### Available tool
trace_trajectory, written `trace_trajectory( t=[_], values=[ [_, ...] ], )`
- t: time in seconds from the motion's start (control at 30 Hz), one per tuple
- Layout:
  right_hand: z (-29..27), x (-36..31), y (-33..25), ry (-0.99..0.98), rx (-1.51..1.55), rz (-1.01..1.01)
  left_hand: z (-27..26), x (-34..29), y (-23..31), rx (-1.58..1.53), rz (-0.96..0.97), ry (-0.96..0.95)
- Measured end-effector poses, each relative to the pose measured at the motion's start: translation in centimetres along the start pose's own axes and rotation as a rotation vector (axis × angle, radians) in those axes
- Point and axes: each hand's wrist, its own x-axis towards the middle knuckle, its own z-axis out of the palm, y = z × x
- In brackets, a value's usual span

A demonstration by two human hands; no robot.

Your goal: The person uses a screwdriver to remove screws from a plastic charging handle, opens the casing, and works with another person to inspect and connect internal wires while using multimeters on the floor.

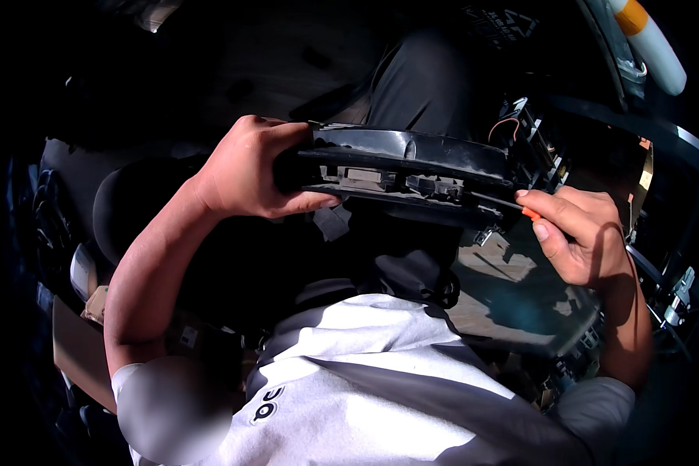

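Note:
A long, slightly curved black plastic housing lies across my lap, its open side facing me, with brownish-grey and black parts set in a slot. My left hand is closed around its left end, thumb below and fingers over the top. In my right hand is a screwdriver with an orange handle, pinched between thumb and fingers. Its thin shaft points left into the right end of the slot; where the tip touches is too dark to tell.
At the right stand metal frame parts with a reddish wire. A white tube with an orange band is at the upper right. A cardboard box sits at the lower left. Deep shadow hides much of the surroundings.

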Motion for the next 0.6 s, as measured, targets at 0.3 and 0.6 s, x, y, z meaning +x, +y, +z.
trace_trajectory(
  t=[0.3,0.6],
  values=[
    [0.6,0.4,1.5,0.015,0.060,-0.105,0.0,-0.3,-0.4,0.026,0.022,0.014],
    [0.3,0.1,1.2,-0.032,0.134,-0.030,-0.3,0.0,-0.3,0.026,0.040,-0.006]
  ],
)
